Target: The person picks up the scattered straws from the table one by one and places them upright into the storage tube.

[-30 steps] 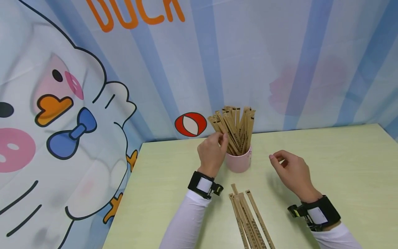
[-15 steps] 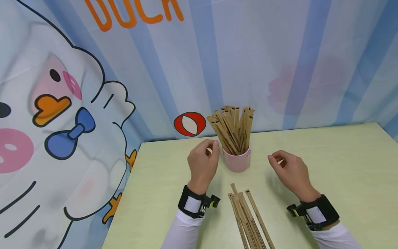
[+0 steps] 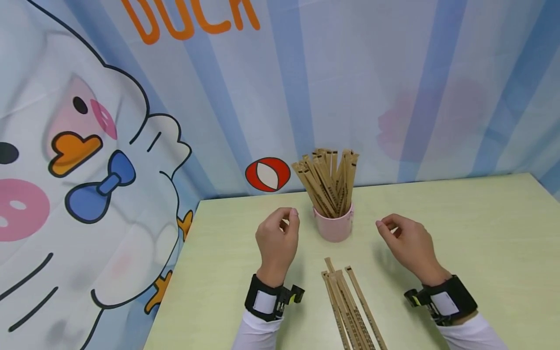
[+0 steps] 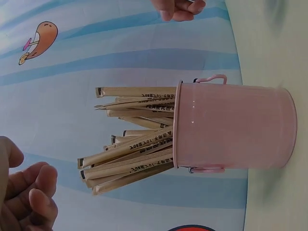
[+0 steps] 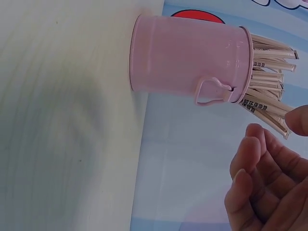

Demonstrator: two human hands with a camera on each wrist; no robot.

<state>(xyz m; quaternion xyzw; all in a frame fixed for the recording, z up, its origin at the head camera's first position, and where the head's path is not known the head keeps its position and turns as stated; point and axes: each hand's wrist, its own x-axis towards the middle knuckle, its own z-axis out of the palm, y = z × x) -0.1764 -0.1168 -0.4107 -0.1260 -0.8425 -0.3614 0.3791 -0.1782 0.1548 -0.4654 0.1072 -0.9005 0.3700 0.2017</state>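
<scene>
A small pink bucket stands upright near the back of the table, packed with thin straws in brown paper wrappers. In front of it several more wrapped straws lie side by side, one a little apart on the right. My left hand hovers to the left of the bucket, fingers loosely curled and holding nothing. To the bucket's right, my right hand is held above the table, also holding nothing. The right wrist view shows its fingers relaxed, with a gap to the thumb. Small handles show on the bucket's sides.
A pale wooden table carries everything. Behind it hangs a blue striped cloth with a large cartoon duck on the left and a red-and-white printed shape beside the bucket. Each wrist wears a black strap with a small camera.
My left hand has drawn back from the straws in the bucket, moving left and toward me. My right hand and the straws on the table have stayed put.
</scene>
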